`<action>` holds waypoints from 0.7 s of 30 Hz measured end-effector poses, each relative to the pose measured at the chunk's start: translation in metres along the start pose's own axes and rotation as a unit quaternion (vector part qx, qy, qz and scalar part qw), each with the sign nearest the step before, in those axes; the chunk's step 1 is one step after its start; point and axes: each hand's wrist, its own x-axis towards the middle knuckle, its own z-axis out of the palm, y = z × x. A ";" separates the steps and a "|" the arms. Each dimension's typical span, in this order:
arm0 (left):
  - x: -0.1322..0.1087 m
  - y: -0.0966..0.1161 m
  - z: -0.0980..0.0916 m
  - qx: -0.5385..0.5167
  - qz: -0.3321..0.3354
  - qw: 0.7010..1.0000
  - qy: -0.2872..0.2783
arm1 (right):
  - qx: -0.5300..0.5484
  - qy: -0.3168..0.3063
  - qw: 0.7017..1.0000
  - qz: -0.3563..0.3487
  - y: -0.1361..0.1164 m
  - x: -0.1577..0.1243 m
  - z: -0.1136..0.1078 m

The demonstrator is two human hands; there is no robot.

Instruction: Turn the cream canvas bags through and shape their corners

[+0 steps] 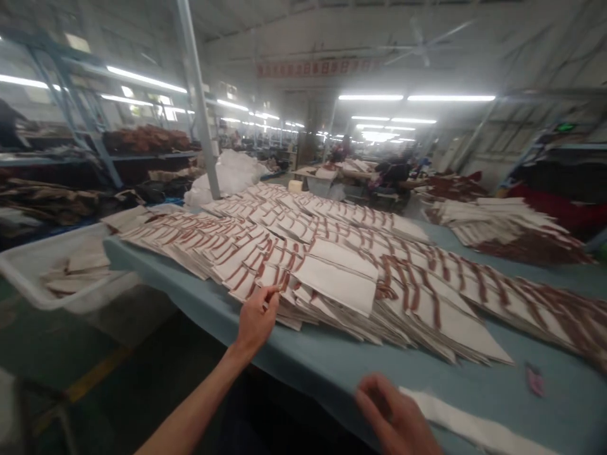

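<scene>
Rows of overlapping cream fabric pieces with brown strips (339, 272) cover much of the blue-green table. At the near edge of these rows is my left hand (256, 319), its thumb and forefinger pinched together at the corner of a cream fabric piece (272, 272). The exact spot of the pinch is partly hidden by the fingers. My right hand (398, 414) is low at the table's front edge, slightly blurred. Its fingers are loosely curved, with a gap to the thumb and nothing seen between them. Beside it lies a white strip of cloth (465, 420).
Small pink-handled snips (535, 379) lie on the table (332, 360) at right. A white plastic tub (28, 284) with fabric pieces stands left. Another cream stack (502, 218) sits at the far right. A metal post (199, 101) rises behind the table, near white plastic bags (232, 174).
</scene>
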 end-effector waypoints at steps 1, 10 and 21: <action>0.000 0.007 0.005 0.010 0.029 1.000 -0.002 | -0.038 0.046 0.998 -0.023 -0.001 0.017 -0.002; -0.019 0.063 0.048 0.078 0.243 0.964 -0.073 | -0.202 0.104 0.962 -0.149 -0.004 0.173 0.024; -0.007 0.068 0.077 0.080 0.238 0.961 -0.118 | -0.046 0.105 0.989 -0.096 0.018 0.208 -0.004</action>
